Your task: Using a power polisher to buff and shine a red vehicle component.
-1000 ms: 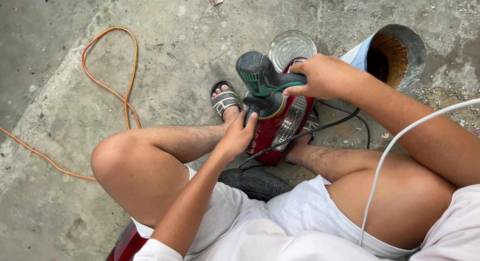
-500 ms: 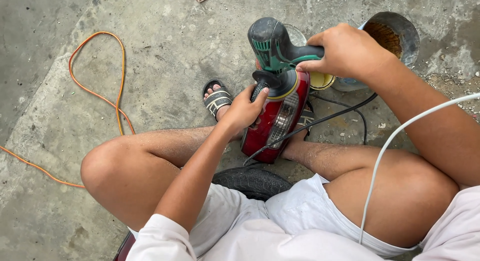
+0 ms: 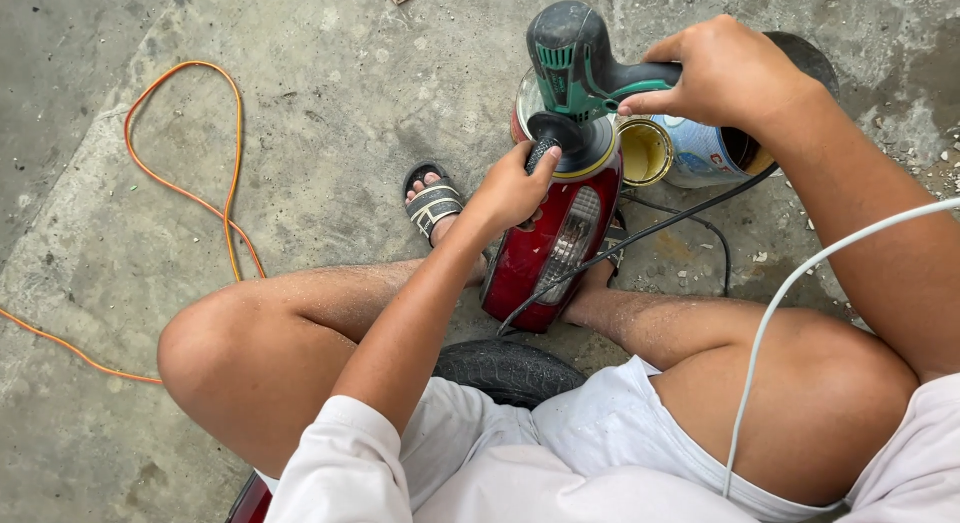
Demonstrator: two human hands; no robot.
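I sit on a black tyre [image 3: 510, 368] on a concrete floor with a red car tail lamp [image 3: 555, 238] propped between my legs. My right hand [image 3: 725, 73] grips the rear handle of a green and black power polisher [image 3: 572, 63]. Its pad rests on the top end of the lamp. My left hand [image 3: 515, 188] is closed on the polisher's black side knob and touches the lamp's upper edge. A black power cord [image 3: 640, 238] runs from the tool down across the lamp.
An open tin with yellowish paste [image 3: 645, 153] stands beside a tipped blue and white can [image 3: 705, 153] behind the lamp. An orange cable [image 3: 185, 188] loops over the floor at left. A white cord [image 3: 780, 303] crosses my right thigh. My sandalled left foot [image 3: 432, 208] rests beside the lamp.
The polisher has come down and closer onto the lamp's top. My left hand has shifted from the lamp's side up to the tool's side knob. The view has tilted slightly.
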